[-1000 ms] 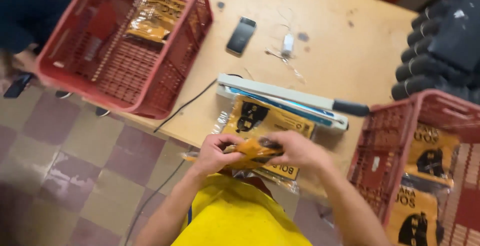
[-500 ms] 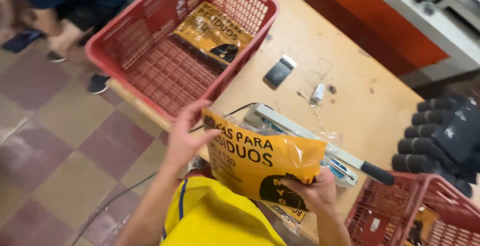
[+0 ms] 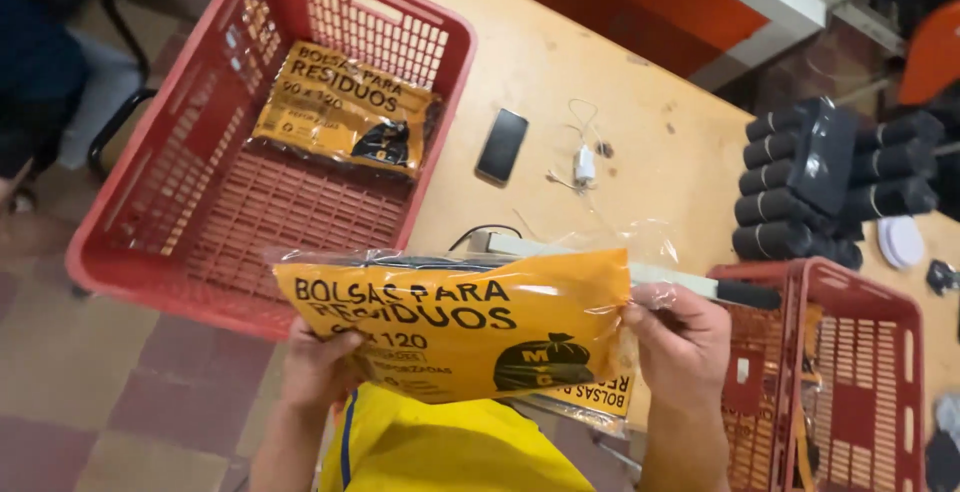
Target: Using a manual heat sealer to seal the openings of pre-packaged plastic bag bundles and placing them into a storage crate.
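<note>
I hold a flat orange-yellow plastic packet of bags up in front of my chest, its printed face toward the camera. My left hand grips its lower left corner and my right hand grips its right edge by the clear wrapping. Behind the packet, a white heat sealer with a black handle lies on the wooden table. A second packet of the same kind lies inside the red basket at the left.
Another red basket stands at the right. A black phone and a white charger with cable lie on the table. Black rolls are stacked at the far right. A person's legs show at the top left.
I have lifted the packet from the table up before my chest, and both hands now hold it by its ends. My view has turned toward the left basket.
</note>
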